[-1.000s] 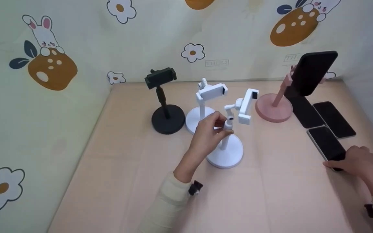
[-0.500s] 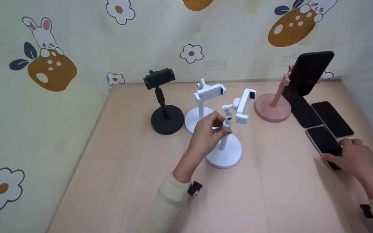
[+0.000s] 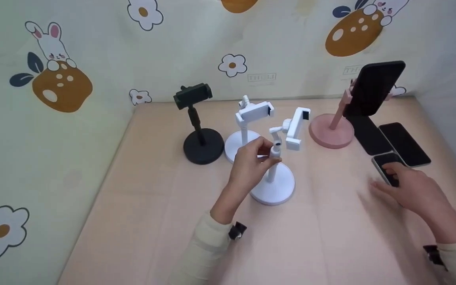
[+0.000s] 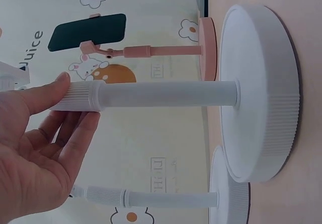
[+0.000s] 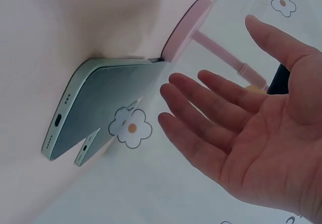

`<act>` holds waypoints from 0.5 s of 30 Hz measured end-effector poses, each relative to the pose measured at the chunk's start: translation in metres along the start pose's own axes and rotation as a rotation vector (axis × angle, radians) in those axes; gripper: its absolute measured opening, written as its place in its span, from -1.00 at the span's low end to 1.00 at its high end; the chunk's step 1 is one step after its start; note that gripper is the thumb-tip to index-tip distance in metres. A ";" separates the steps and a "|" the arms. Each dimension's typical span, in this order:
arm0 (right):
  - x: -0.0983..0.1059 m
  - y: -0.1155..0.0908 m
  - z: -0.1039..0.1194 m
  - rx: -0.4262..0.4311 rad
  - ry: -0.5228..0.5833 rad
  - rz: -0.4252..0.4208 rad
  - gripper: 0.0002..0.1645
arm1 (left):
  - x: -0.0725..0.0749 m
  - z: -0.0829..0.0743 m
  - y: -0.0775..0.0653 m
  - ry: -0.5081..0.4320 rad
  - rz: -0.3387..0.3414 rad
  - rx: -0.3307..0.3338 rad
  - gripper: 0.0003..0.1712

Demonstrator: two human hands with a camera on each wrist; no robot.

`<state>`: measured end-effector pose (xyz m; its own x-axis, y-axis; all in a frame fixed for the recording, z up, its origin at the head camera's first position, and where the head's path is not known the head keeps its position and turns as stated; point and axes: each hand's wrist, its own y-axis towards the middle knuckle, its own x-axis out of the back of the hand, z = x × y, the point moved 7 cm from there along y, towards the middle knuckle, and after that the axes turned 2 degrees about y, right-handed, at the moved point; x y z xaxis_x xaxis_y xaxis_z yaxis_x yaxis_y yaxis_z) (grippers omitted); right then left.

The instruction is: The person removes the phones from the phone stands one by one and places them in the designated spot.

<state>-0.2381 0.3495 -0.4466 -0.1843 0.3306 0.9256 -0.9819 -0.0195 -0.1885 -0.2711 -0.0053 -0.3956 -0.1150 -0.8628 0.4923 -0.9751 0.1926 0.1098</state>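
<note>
My left hand [image 3: 247,166] pinches the ribbed collar of the nearer white phone stand [image 3: 279,190]. In the left wrist view its thumb lies on one side of the ribbed part [image 4: 83,94], fingertips on the other. The stand's round base rests on the table, and its clamp is turned on edge. My right hand [image 3: 418,194] is held over the nearest phone [image 3: 382,160], which lies flat and is partly hidden. In the right wrist view its fingers are straight and spread, with nothing in them; the phone [image 5: 108,103] lies on the table beyond them.
Behind stand a black phone stand [image 3: 203,146] and another white one [image 3: 234,144], both with bare clamps. A pink stand [image 3: 331,130] bears an upright phone [image 3: 376,87]. Two more phones lie at the right, a far one [image 3: 372,136] and a right one [image 3: 405,143].
My right hand has let go of the nearest phone's near end and moved left and up over it. My left hand keeps its hold on the white stand.
</note>
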 end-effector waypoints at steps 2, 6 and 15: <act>0.001 0.000 0.004 0.015 0.008 -0.018 -0.01 | 0.000 -0.001 0.000 0.007 -0.011 -0.004 -0.66; 0.003 0.000 0.010 0.038 0.020 -0.042 -0.06 | 0.001 -0.003 0.000 0.022 -0.025 -0.005 -0.66; 0.002 -0.001 0.010 0.063 0.035 -0.052 -0.17 | 0.001 -0.008 0.003 -0.006 -0.017 -0.073 -0.63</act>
<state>-0.2383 0.3405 -0.4417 -0.1320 0.3657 0.9213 -0.9912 -0.0599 -0.1183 -0.2728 -0.0018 -0.3881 -0.1002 -0.8689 0.4848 -0.9606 0.2114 0.1804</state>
